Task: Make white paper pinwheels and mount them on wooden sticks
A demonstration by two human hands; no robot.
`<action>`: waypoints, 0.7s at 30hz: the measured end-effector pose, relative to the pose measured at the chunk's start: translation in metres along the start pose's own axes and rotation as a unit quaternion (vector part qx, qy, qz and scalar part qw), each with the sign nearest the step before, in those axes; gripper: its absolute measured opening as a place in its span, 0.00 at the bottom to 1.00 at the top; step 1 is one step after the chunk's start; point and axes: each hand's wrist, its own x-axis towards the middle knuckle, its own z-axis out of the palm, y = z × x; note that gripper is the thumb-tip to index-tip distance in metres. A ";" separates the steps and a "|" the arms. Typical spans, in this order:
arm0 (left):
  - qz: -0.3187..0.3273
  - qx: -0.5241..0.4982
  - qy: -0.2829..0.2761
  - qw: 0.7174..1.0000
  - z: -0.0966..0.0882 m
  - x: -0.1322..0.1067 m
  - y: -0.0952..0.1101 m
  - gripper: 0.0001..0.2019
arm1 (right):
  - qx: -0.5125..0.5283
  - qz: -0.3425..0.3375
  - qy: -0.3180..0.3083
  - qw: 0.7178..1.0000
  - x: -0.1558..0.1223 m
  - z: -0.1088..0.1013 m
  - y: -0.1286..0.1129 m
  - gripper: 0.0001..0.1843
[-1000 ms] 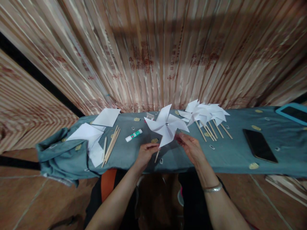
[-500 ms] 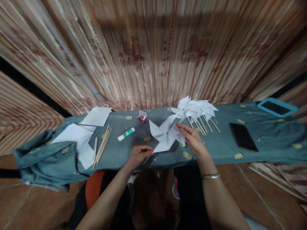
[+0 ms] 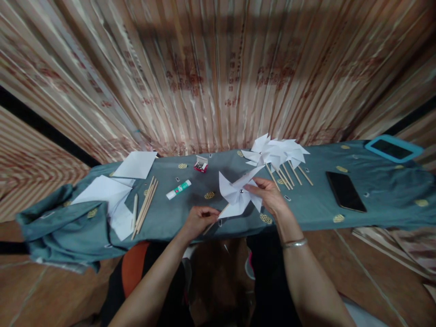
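Observation:
A white paper pinwheel [image 3: 236,194] with a metal pin at its centre sits on a wooden stick just above the table's near edge. My left hand [image 3: 199,219] is closed around the lower end of that stick. My right hand [image 3: 270,194] pinches one of the pinwheel's right blades between thumb and fingers. A silver bangle [image 3: 293,244] circles my right wrist.
A teal cloth [image 3: 177,213] covers the long table. On it lie several finished pinwheels [image 3: 275,153], loose wooden sticks [image 3: 145,206], white paper sheets [image 3: 109,193], a glue stick [image 3: 179,189], a small red pin box [image 3: 200,164], a black phone [image 3: 345,191] and a blue-cased tablet [image 3: 393,148]. A striped curtain hangs behind.
The pinwheel has come down from upright over the table to low near the front edge. My right hand shifted from its lower edge to a right blade. The view moved slightly.

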 end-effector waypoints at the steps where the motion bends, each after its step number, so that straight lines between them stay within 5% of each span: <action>1: -0.001 -0.003 0.000 1.000 0.000 0.000 0.000 0.07 | -0.002 -0.004 0.005 1.000 0.001 0.001 0.001 0.17; 13: 0.004 -0.010 0.005 1.000 0.002 0.002 0.000 0.08 | -0.062 -0.037 0.073 0.995 0.009 0.011 0.006 0.14; 21: -0.006 -0.038 0.014 0.999 0.000 0.004 -0.003 0.10 | -0.037 -0.061 0.043 0.996 0.008 0.011 0.000 0.19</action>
